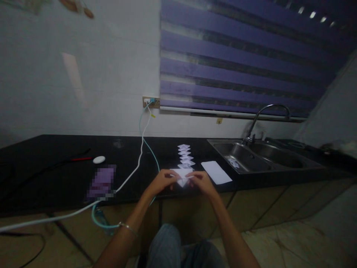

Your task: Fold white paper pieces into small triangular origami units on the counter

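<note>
A partly folded sheet of white paper is held over the front edge of the black countertop, its lower end tapering to a point. My left hand pinches its left side between thumb and fingers. On the right side, my right hand grips it the same way. Just beyond the hands, several folded white paper pieces lie overlapping in a column running toward the wall. A stack of flat white paper rests to the right of my right hand.
On the black countertop are a round white object and a blurred purple item. A white cable runs from the wall socket across the left side. At right sits a steel double sink with a curved faucet.
</note>
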`<action>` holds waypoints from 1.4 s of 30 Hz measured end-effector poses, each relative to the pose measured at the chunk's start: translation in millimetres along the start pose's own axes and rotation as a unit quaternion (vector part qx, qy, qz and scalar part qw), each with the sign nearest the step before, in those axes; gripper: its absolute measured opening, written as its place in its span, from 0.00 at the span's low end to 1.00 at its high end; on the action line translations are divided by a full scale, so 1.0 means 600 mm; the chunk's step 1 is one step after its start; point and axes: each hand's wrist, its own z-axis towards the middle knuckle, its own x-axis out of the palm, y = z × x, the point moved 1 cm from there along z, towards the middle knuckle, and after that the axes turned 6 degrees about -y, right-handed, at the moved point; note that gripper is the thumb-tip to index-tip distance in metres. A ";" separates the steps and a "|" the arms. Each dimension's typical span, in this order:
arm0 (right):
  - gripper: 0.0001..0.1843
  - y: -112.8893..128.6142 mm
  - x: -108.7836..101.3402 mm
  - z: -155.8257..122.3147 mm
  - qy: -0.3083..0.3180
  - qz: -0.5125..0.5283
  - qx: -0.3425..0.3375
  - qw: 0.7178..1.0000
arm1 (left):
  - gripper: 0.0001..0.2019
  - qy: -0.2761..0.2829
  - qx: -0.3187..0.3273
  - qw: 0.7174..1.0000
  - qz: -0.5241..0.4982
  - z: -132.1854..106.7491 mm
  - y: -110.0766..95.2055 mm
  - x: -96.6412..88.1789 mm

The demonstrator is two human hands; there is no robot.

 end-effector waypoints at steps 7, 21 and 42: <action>0.12 0.000 0.018 0.003 -0.024 0.050 0.019 0.998 | 0.30 -0.048 0.004 0.999 -0.021 0.007 0.014 0.005; 0.30 -0.019 0.052 0.026 -0.105 0.056 0.039 0.992 | 0.25 -0.097 0.010 0.995 -0.016 0.008 0.005 0.003; 0.20 -0.015 0.047 0.019 -0.070 0.115 0.048 0.990 | 0.21 -0.022 0.003 0.999 -0.037 0.008 -0.002 -0.015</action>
